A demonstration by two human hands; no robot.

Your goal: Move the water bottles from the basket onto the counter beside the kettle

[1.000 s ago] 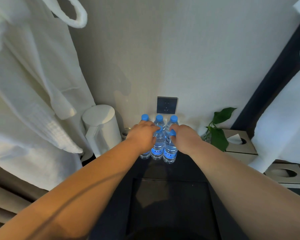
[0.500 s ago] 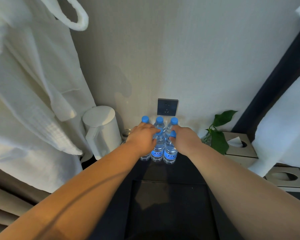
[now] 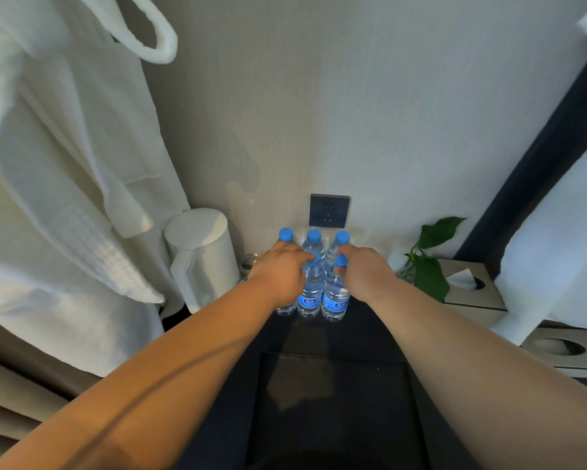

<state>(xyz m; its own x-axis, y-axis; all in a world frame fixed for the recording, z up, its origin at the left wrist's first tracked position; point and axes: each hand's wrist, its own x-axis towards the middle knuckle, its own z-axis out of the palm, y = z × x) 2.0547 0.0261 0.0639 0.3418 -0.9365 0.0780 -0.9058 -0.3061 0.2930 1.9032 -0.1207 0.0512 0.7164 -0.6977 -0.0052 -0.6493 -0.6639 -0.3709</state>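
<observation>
Water bottles point(image 3: 310, 286): clear plastic, glossy, glints noted on the walls. The blue labels are read as thin printed film with a slight sheen. Caps point(image 3: 314, 235): blue plastic, smooth, near matt. Kettle point(image 3: 210, 252): white shell, smooth and matt, plastic by the look. Robe point(image 3: 65, 198): white cloth, waffle weave on the body, with a fluffier pile seen on the hanging loop point(image 3: 163, 39). Wall point(image 3: 353, 96): pale covering, fine grain, matt. Socket point(image 3: 329, 211): dark grey plate, smooth, satin. Desk point(image 3: 370, 334): dark top, smooth, faint reflections noted, material not determined. Tissue box point(image 3: 471, 301): taupe, smooth, matt, with white paper tissue point(image 3: 461, 278) at the opening. Leaves point(image 3: 431, 276): green, waxy gloss.
</observation>
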